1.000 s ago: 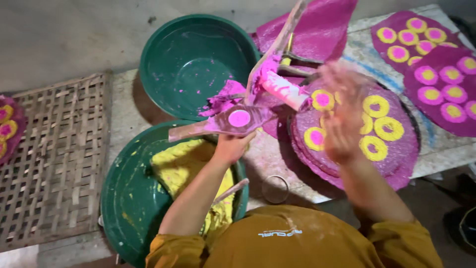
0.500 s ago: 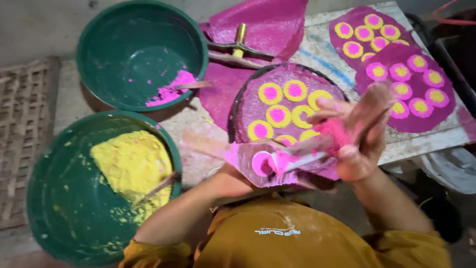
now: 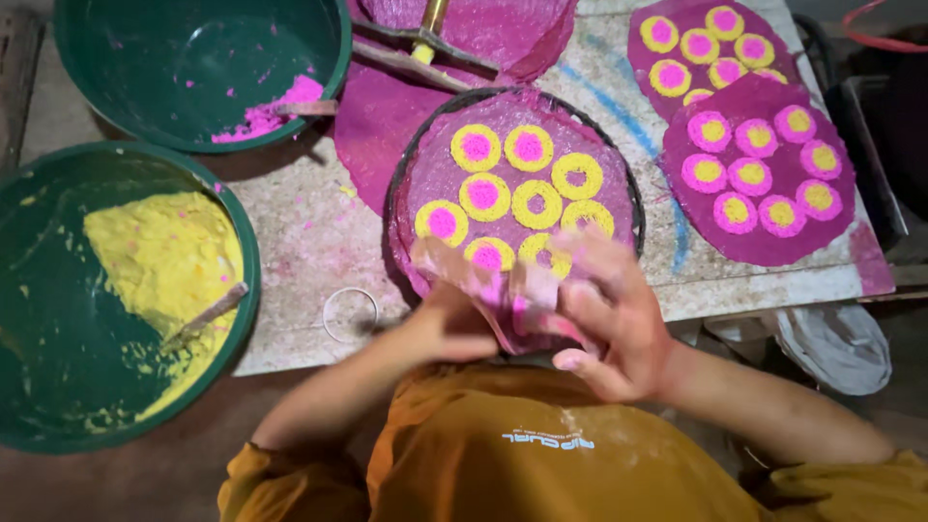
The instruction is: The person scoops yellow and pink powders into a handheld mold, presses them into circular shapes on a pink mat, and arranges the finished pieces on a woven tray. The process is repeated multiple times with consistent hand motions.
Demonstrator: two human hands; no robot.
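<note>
I am holding a small pink mould point(image 3: 527, 314) between both hands at the near edge of the round tray point(image 3: 411, 164). My left hand point(image 3: 449, 324) is pinching its left side, and my right hand point(image 3: 614, 314) is wrapping around its right side, fingers curled close. It looks light, dusty and a bit slippery with powder, so I judge the edges the best place to hold. The yellow-and-pink rings point(image 3: 505, 169) on the tray seem crumbly and fragile. A green bowl of yellow powder point(image 3: 159, 261) is sitting to the left.
</note>
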